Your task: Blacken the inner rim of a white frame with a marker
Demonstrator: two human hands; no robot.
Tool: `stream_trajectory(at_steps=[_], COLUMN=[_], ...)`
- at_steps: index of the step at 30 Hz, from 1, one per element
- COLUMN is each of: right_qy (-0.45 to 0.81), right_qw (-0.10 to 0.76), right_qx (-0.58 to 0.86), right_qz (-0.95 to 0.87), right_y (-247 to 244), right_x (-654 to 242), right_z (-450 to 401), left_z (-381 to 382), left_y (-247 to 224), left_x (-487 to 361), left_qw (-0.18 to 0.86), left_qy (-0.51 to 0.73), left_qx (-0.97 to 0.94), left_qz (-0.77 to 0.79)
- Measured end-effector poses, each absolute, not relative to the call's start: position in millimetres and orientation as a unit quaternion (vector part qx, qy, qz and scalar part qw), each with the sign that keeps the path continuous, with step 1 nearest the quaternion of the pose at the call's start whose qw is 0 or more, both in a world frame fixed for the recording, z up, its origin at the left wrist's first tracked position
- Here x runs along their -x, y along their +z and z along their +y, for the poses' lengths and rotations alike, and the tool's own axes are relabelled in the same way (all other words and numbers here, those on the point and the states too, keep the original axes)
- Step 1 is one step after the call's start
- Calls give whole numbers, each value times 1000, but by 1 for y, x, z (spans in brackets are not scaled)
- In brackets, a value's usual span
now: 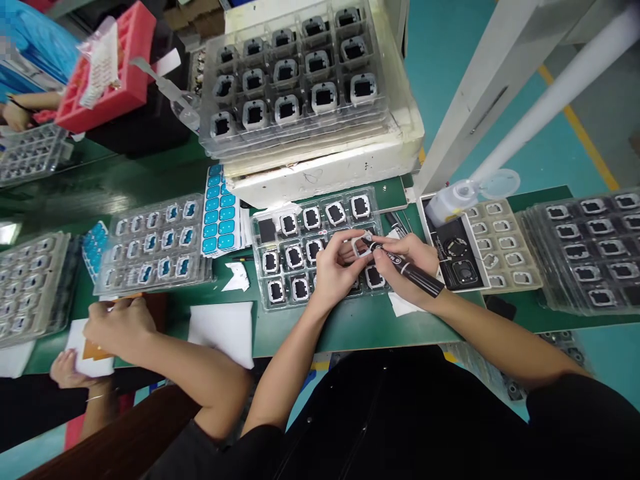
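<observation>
Over a clear plastic tray (pixel 265 303) of small square frames, my left hand (pixel 336 267) pinches one silver-grey frame (pixel 359 247) between thumb and fingers. A black marker pen (pixel 415 272) lies in my right hand (pixel 407 257), its tip end at the frame's edge. My fingers partly cover the frame, so the exact contact is hard to see. Several similar frames, such as a frame (pixel 311 217), sit in the tray's pockets. One pocket at the upper left holds a dark square (pixel 267 230).
Behind stands a stacked tray (pixel 300 127) on a white foam block (pixel 330 177). A white box (pixel 477 283) with black parts and a plastic bottle (pixel 453 200) are at the right, beside more trays (pixel 575 303). At left, a co-worker's hands (pixel 120 327) work near blue sticker sheets (pixel 219 213).
</observation>
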State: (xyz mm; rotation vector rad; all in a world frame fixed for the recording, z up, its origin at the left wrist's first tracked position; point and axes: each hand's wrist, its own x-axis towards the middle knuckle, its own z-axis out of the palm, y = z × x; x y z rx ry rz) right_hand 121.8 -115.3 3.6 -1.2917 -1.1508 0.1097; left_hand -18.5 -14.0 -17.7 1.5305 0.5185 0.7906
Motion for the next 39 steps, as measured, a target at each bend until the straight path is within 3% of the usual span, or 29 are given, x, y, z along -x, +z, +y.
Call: stream_trajectory(at_steps=[11,19,28,35,39], right_qy=[34,-42,78,-99,-132], right_qw=[643,578,631,574,556], right_qx=[571,573,595,550,543], right_qz=[-510,-580,-492,-598,-615], right_y=[4,-8,11,-3,-8], right_x=[-121,-125,-123,-121,-120], right_z=[-115,-112,-114,-107,-105], left_z=[-15,-15,-14,-14,-14], left_y=[-23,-26,-25,-28,-28], left_x=[21,21,21,23,23], left_qw=[593,571,617,621,620], left_qy=[342,330,331,326,326], left_qx=[-689,-710,-676,-673,-673], left_qz=[237,245,228,233,237])
